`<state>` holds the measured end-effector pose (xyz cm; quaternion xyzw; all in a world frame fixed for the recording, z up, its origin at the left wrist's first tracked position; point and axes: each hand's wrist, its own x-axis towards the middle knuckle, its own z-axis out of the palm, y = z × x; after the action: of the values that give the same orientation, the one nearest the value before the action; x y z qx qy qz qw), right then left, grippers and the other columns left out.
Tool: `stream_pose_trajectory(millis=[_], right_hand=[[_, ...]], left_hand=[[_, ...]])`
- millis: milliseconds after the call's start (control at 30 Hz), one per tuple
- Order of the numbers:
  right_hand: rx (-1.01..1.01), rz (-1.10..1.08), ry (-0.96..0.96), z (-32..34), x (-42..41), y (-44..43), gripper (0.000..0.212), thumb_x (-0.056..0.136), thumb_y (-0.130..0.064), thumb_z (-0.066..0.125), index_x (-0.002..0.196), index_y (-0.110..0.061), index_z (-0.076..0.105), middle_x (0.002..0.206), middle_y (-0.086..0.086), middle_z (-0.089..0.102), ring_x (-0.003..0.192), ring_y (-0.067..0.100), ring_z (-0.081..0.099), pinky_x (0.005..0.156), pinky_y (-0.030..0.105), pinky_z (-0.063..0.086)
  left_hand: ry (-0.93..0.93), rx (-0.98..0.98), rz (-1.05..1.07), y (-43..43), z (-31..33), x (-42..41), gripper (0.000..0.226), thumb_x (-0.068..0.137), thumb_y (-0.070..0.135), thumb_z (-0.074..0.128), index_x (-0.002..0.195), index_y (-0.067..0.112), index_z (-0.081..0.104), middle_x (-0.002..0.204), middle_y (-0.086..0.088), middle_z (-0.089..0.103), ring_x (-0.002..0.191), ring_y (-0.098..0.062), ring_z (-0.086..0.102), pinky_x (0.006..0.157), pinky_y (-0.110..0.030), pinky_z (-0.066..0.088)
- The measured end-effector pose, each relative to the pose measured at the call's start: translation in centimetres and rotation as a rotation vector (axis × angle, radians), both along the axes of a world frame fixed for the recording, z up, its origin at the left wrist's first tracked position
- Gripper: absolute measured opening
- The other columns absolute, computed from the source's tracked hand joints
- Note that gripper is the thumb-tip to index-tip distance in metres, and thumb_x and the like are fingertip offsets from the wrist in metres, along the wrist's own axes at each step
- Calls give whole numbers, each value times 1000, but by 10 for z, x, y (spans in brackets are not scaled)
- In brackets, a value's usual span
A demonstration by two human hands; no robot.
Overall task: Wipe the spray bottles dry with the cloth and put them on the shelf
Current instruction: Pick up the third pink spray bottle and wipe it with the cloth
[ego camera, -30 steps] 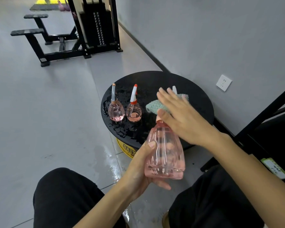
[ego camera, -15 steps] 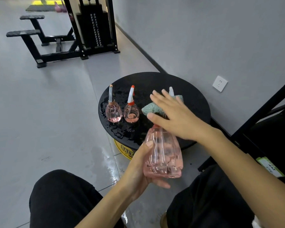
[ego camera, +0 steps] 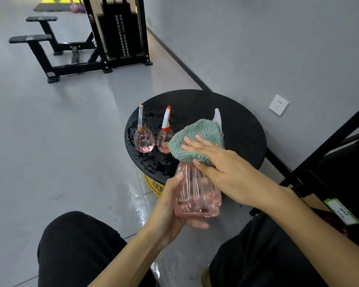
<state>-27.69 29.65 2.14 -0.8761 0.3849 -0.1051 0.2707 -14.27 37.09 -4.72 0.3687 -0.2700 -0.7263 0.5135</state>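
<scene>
My left hand (ego camera: 170,206) grips the base of a clear pink spray bottle (ego camera: 197,193), held tilted over my lap. My right hand (ego camera: 220,166) presses a green knitted cloth (ego camera: 195,137) over the bottle's shoulder and neck. The bottle's white nozzle (ego camera: 217,117) pokes out above the cloth. Two smaller pink spray bottles stand upright on the wet round black table (ego camera: 236,112): one with a grey nozzle (ego camera: 143,139) on the left, one with a white and orange nozzle (ego camera: 164,137) beside it.
A black shelf frame (ego camera: 330,141) with a green label (ego camera: 340,212) stands at the right. The table rests on a yellow drum (ego camera: 153,185). Water lies on the floor below it. A black weight machine (ego camera: 116,32) stands far back. A wall socket (ego camera: 278,105) is on the right wall.
My right hand has slid down from the nozzle toward the bottle's shoulder, and the cloth now shows spread out above my fingers. The bottle stays in my left hand.
</scene>
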Motion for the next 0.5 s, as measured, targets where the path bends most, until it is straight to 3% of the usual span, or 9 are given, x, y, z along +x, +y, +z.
stream_pose_trajectory(millis=[67, 200, 333, 400, 500], right_hand=[[5, 0, -5, 4, -2, 10, 47, 103, -36, 36, 149, -41, 24, 153, -34, 10, 138, -19, -4, 106, 4, -5], [-50, 5, 70, 11, -5, 36, 56, 99, -51, 29, 151, -43, 9, 154, -36, -3, 136, -21, -12, 104, 3, -7], [-96, -17, 25, 16, -4, 56, 77, 87, -72, 13, 153, -32, 18, 155, -29, 7, 139, -13, -5, 115, 23, 13], [-50, -92, -82, 12, 1, 52, 71, 91, -66, 10, 151, -31, 25, 155, -26, 12, 140, -12, -3, 118, 29, 13], [-17, -174, -167, 3, 13, 38, 57, 98, -51, 17, 152, -32, 22, 160, -24, 3, 142, -10, -12, 120, 26, 0]], left_hand=[[-2, -5, 15, -2, 1, 2, 40, 89, 58, 46, 97, 31, 74, 97, -11, 74, 76, -29, 73, 46, -33, 58], [27, -20, 79, -7, 4, 6, 47, 81, 66, 43, 103, 37, 72, 102, -4, 74, 76, -26, 73, 52, -41, 59], [83, 0, 86, -8, 4, 6, 69, 75, 72, 33, 118, 28, 64, 110, -9, 73, 93, -26, 72, 62, -43, 61], [60, 4, 58, -8, 5, 3, 72, 71, 74, 32, 115, 28, 66, 104, -11, 74, 85, -26, 73, 60, -44, 60], [49, 14, 42, -7, 4, -4, 71, 68, 77, 35, 108, 30, 71, 102, -14, 74, 81, -27, 73, 63, -49, 58]])
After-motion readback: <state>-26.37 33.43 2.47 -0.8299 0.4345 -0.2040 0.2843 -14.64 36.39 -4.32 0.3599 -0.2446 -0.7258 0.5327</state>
